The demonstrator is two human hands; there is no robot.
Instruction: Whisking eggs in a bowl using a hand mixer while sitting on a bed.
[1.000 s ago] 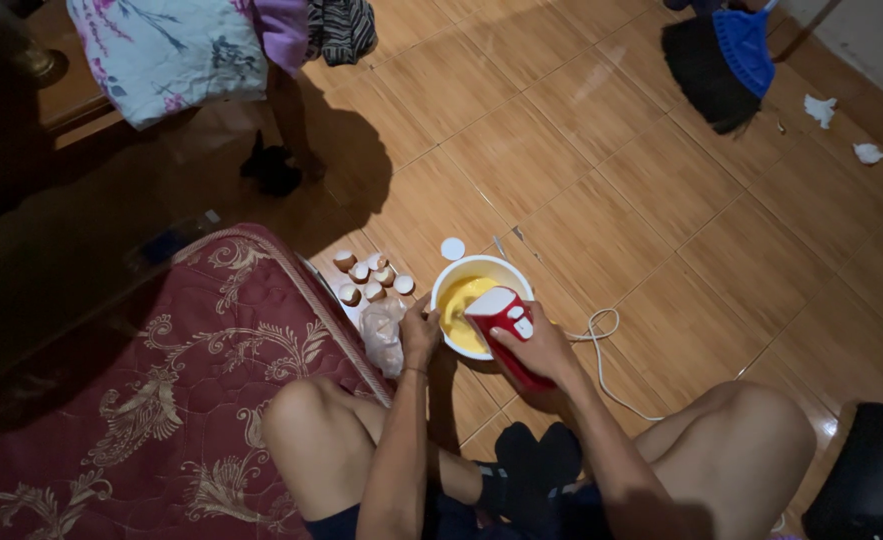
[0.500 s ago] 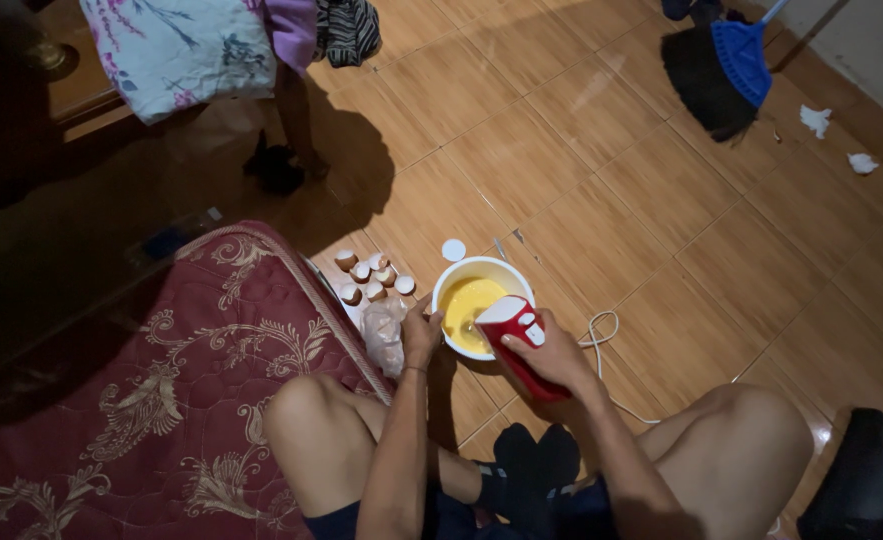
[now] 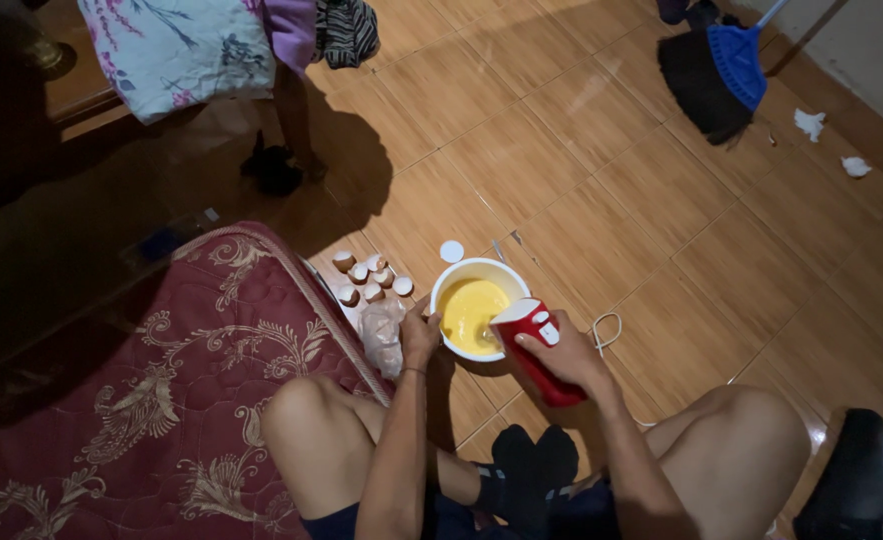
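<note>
One white bowl (image 3: pixel 458 272) stands on the tiled floor (image 3: pixel 601 200) at centre frame and holds yellow batter (image 3: pixel 468 308). The left hand (image 3: pixel 419 335) rests on the bowl's lower-left rim, fingers closed on the rim. The right hand (image 3: pixel 564 352) is just right of the bowl, fingers clamped around one red-and-white mixer (image 3: pixel 531 340), whose front end sits over the bowl's right edge. One white cord (image 3: pixel 607 331) lies on the floor right of the mixer.

Six eggshell halves (image 3: pixel 369 278) lie in a cluster just left of the bowl. One clear plastic bag (image 3: pixel 382 335) lies below them, touching the left hand's side. One small white lid (image 3: pixel 452 251) lies just above the bowl.

One red patterned mattress (image 3: pixel 151 400) fills the lower left. One blue broom (image 3: pixel 726 65) lies at upper right, with two white paper scraps (image 3: pixel 809 123) near it. One dark object (image 3: pixel 861 480) sits at lower right. Another person's leg (image 3: pixel 296 120) stands at upper left.
</note>
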